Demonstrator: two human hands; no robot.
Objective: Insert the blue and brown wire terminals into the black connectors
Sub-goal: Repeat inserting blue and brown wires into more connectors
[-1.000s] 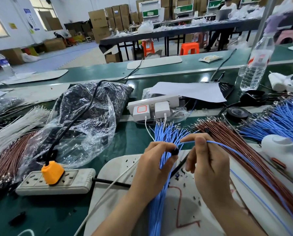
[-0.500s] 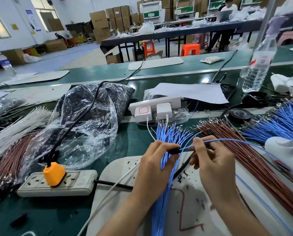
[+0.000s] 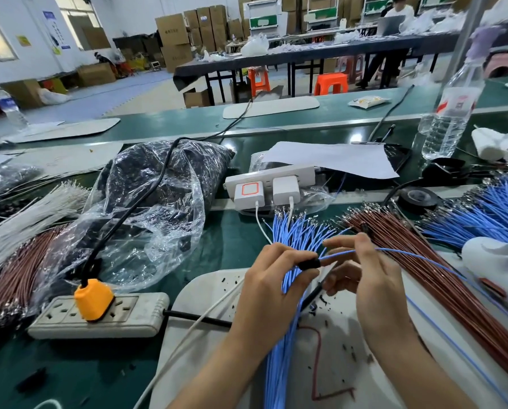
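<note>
While scanning from the far left, finds a clear plastic bag point(image 3: 158, 202) packed with small dark parts, probably spare connectors, well apart from the action, plus a beige power strip point(image 3: 134, 311) with its orange plug point(image 3: 93, 299) just in front. No trouble there.

Now to the left hand point(image 3: 276, 278): grips the black connector point(image 3: 309, 264) between curled thumb and forefinger, up above the white mat point(image 3: 205, 314) and right over the blue wire bundle point(image 3: 291, 234). Could roll the connector in that small pinch and turn its cavity off line with the terminal.

Next along, meets a single blue wire point(image 3: 338, 255) entering the connector's right-hand end. Cannot tell how deep: terminal hidden inside the housing. Risks a half-latched terminal, backing out at the first tug.

On to the right hand point(image 3: 371, 278): pinches that wire between thumb and forefinger, close beside the connector, remaining fingers curled beneath. Could buckle the thin wire by pushing from too far back, or bend the terminal by pushing at an angle.

Then trails the wire rightward across the brown wire bundle point(image 3: 400, 240); could snag on those bare metal ends and drag the wire askew mid-push.

Ends far right at a second blue bundle point(image 3: 489, 214) beside a white tool point(image 3: 495, 258), near enough to catch the trailing loop.
</note>
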